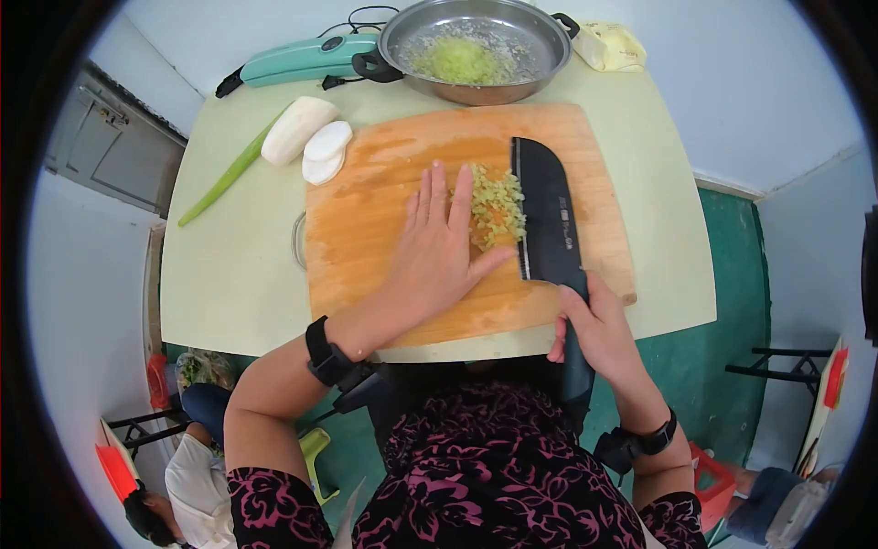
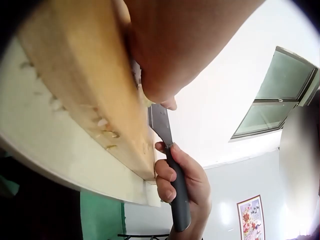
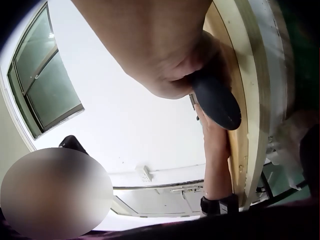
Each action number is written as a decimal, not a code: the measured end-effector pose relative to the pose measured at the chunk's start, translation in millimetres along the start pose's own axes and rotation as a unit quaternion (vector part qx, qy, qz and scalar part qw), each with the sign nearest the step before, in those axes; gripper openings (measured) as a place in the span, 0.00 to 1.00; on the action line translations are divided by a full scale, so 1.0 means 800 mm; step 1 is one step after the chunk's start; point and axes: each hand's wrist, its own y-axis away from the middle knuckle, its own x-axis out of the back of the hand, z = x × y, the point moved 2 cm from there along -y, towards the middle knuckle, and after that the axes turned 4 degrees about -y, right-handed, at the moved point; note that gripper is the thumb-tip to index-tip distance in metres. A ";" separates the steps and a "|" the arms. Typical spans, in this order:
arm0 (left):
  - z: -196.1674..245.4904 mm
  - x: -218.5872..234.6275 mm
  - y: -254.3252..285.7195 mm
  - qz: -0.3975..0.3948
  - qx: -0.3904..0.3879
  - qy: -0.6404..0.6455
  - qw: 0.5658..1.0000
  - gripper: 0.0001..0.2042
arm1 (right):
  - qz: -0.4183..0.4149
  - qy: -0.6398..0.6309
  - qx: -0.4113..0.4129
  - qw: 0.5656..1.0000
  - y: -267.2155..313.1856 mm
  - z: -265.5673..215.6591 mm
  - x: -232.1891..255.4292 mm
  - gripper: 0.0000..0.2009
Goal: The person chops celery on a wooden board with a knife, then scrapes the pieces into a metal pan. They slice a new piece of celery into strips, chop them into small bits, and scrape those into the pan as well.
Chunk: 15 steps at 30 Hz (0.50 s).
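A heap of finely chopped pale green vegetable lies on the wooden cutting board. My left hand is spread with straight fingers along the heap's left side, its thumb reaching toward the blade. On the other side, the black cleaver lies with its broad face up and its edge against the green bits. My right hand grips the cleaver's dark handle, fingers wrapped round it in the left wrist view. The handle's rounded butt sticks out below that hand in the right wrist view.
Behind the board stands a steel pan holding more chopped green bits. A teal appliance with a cord, a green stalk, a peeled white radish piece and white slices lie left; a yellow packet sits right.
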 end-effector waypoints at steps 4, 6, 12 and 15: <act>0.001 -0.013 -0.017 0.031 0.018 0.029 0.999 0.48 | -0.018 0.043 -0.015 0.999 -0.017 -0.014 -0.025 0.10; 0.001 -0.016 -0.022 0.042 0.027 0.041 0.998 0.48 | -0.035 0.065 -0.010 0.997 -0.024 -0.018 -0.035 0.10; 0.004 -0.013 -0.026 0.058 0.060 0.079 0.993 0.49 | -0.081 0.096 0.019 0.992 -0.030 -0.013 -0.062 0.10; -0.006 -0.024 -0.028 0.070 0.077 0.096 0.990 0.48 | -0.115 0.074 0.030 0.990 -0.033 -0.011 -0.063 0.10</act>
